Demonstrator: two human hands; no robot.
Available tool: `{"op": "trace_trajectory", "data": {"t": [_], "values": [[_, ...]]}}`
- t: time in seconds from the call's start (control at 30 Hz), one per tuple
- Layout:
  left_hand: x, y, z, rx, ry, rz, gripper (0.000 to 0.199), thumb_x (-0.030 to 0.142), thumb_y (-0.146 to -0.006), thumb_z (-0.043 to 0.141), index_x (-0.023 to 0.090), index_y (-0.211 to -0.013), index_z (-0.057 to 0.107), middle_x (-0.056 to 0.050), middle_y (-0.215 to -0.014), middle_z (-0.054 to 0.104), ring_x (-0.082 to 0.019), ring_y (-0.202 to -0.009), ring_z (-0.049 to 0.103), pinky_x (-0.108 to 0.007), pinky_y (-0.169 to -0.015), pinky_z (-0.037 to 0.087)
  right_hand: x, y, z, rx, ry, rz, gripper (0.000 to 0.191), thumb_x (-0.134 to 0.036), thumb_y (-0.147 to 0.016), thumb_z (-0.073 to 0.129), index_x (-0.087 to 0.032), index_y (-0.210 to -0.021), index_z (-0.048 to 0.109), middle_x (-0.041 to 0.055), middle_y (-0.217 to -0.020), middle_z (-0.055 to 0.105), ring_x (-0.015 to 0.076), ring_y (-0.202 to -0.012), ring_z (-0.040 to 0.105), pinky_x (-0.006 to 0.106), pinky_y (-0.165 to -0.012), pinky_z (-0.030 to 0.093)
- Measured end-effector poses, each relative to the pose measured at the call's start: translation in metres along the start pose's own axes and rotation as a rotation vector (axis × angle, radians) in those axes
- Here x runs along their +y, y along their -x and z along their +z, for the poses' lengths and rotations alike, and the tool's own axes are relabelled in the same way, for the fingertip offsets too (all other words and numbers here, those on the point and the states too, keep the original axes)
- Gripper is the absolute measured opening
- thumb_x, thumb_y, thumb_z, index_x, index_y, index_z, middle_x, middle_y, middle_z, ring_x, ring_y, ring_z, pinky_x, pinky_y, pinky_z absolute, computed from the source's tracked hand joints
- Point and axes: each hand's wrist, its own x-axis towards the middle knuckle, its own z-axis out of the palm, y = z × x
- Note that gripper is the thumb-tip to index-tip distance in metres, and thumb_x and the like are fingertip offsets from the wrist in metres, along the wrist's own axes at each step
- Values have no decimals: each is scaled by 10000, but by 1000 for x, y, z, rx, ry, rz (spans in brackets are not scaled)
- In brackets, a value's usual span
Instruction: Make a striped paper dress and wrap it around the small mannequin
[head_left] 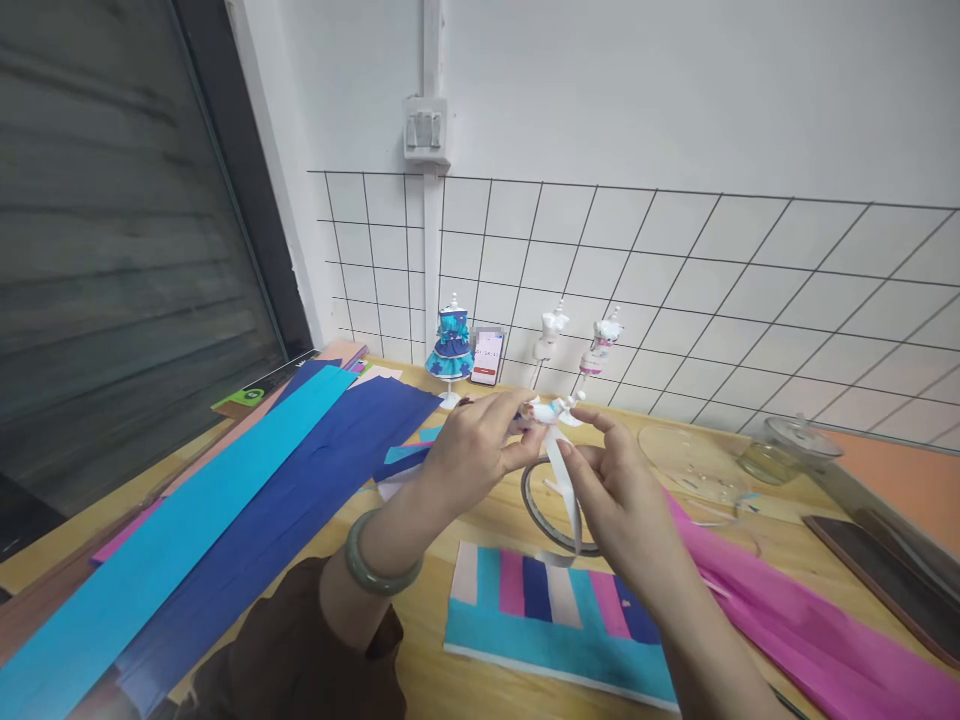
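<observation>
My left hand (472, 450) is closed around a miniature dress form (546, 411), which is white and tilted on its side. A narrow strip of white double-sided tape (564, 485) runs down from the form to a tape roll (531, 508) on the table. My right hand (622, 485) has its thumb on this strip, while its index finger reaches toward the neck end of the form. Below my hands lies a striped panel (555, 640) in turquoise, pink, dark blue and white. Part of the form is hidden behind my left fingers.
Long turquoise (202, 500) and dark blue crepe paper strips (300, 510) cover the left side. Pink crepe paper (810, 620) lies at right, beside a dark phone (885, 575). Behind stand a dressed form (450, 345), a lit phone (487, 358) and two white forms (551, 335).
</observation>
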Motion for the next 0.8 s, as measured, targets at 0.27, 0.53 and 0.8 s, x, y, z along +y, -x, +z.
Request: {"op": "trace_trajectory", "data": {"t": [0.27,0.53,0.8], "values": [[-10,0,2,31,-89,104,225,261,-898,504,152,-1091,541,-48,-907,659,-152,-836,619,-290,-749,483,1,1,2,-60,-2,-75,272,-398,-939,351,-218,-814,513,-40,-603,470,113,-523,420,218,-465,315],[-10,-3,-12,-53,205,-114,296,359,-880,539,236,-1146,573,-40,-986,650,-166,-896,587,-315,-841,451,-6,2,1,-110,10,-101,323,-420,-925,411,-208,-696,491,-45,-570,416,102,-509,387,216,-479,315],[-24,-3,-4,-139,492,-298,444,391,-899,501,249,-1320,487,-44,-1069,620,-143,-899,579,-287,-828,464,-3,1,2,-132,77,-137,312,-407,-936,383,-206,-732,509,-40,-590,442,116,-537,420,226,-502,326]]}}
